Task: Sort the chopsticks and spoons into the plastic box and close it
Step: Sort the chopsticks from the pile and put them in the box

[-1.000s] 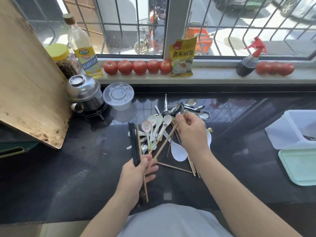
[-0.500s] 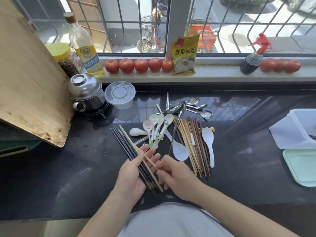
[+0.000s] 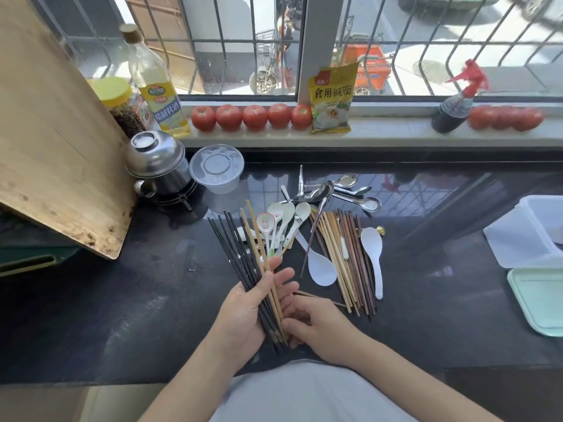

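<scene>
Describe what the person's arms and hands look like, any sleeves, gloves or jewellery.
Both forearms are bare, with no sleeves reaching into view. The left hand and right hand wear no gloves, and no rings, watch or bracelets show. Below the arms, a pale grey-white garment covers the person's front.
</scene>
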### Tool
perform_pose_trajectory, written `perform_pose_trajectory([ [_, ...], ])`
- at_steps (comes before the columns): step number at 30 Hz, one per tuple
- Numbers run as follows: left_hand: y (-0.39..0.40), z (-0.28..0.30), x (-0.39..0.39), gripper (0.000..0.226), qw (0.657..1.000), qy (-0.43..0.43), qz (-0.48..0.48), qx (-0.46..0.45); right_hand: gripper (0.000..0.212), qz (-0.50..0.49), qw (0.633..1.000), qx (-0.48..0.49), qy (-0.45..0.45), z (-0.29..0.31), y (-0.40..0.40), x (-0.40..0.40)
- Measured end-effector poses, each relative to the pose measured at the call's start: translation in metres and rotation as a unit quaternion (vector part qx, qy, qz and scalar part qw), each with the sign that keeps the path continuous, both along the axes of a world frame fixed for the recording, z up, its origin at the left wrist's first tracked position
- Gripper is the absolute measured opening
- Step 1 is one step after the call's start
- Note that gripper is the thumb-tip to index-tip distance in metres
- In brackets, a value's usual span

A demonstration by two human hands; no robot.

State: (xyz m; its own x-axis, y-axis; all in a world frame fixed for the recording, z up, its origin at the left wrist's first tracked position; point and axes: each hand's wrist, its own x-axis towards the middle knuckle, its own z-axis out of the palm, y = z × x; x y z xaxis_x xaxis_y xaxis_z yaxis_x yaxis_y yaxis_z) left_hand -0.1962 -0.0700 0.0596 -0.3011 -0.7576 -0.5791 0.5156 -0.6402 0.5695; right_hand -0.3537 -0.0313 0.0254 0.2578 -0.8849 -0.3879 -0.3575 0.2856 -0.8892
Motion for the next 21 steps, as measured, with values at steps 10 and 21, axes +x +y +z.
perform_pose_trajectory([
  [10,0.002,-0.014,0.004,0.028,0.996,-0.080,0.022,-0.022,0.016,-0.006,0.989,0.066,0.135,-0.018,-0.007,-0.023],
  [21,0.004,-0.018,0.009,0.011,0.996,-0.080,0.031,0.012,0.013,-0.147,0.862,0.036,0.484,-0.070,-0.028,-0.073],
])
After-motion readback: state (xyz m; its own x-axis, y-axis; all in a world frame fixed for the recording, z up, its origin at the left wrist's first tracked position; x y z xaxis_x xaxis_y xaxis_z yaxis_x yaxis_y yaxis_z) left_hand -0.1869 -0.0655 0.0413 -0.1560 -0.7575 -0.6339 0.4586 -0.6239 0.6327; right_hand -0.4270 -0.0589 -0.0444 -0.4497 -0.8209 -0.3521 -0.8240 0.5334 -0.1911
